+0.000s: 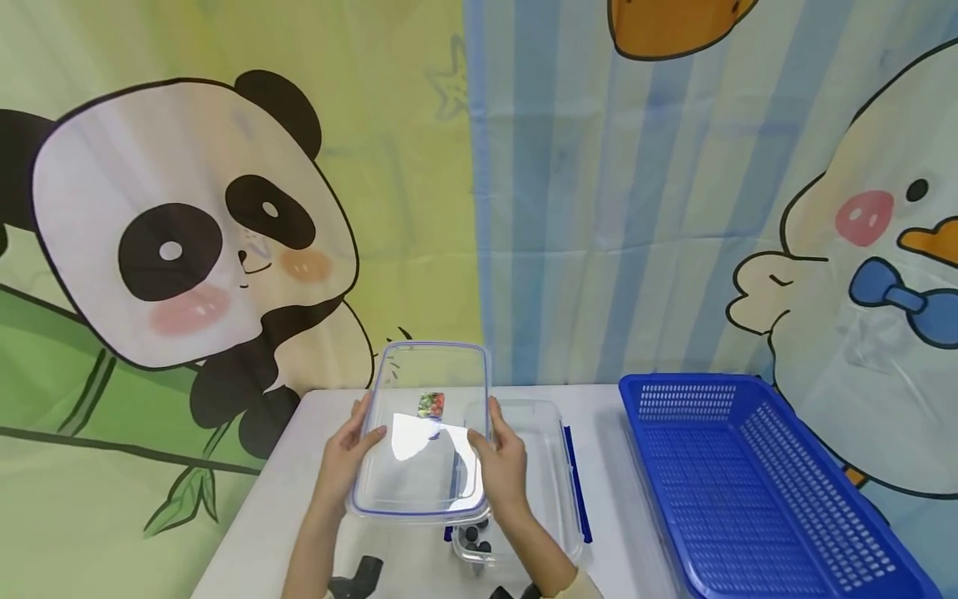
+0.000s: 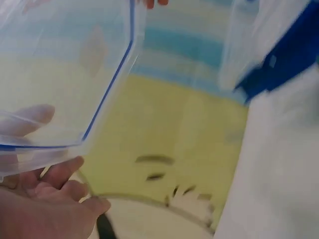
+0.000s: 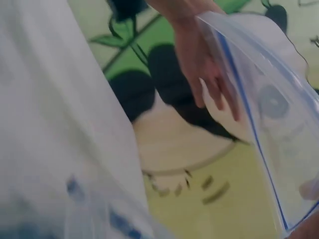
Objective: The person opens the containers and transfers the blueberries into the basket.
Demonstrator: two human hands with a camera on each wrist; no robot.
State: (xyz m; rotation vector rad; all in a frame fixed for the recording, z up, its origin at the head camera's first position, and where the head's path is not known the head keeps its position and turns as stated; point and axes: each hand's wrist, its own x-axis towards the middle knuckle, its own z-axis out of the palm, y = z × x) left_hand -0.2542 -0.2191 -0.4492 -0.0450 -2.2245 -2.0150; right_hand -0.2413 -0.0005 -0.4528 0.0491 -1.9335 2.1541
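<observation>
A clear plastic lid [image 1: 430, 474] with a blue seal round its rim is held up, tilted, above the table. My left hand [image 1: 344, 453] grips its left edge, thumb on the near face and fingers behind; the left wrist view shows these fingers [image 2: 62, 174] at the lid's corner. On the opposite edge, my right hand [image 1: 505, 470] pinches it the same way. A small colourful label [image 1: 430, 405] shows on the lid. Behind and below it, partly covered, a clear container [image 1: 542, 491] with blue side latches [image 1: 575, 487] stands on the table, small dark pieces [image 1: 473, 534] at its near-left corner.
A blue perforated basket [image 1: 688, 380] stands at the right of the white table [image 1: 262, 532]. A black elbow-shaped piece [image 1: 365, 576] lies by my left forearm, and another dark piece [image 1: 503, 592] shows at the lower frame edge. A cartoon-printed curtain [image 1: 419, 208] hangs behind the table.
</observation>
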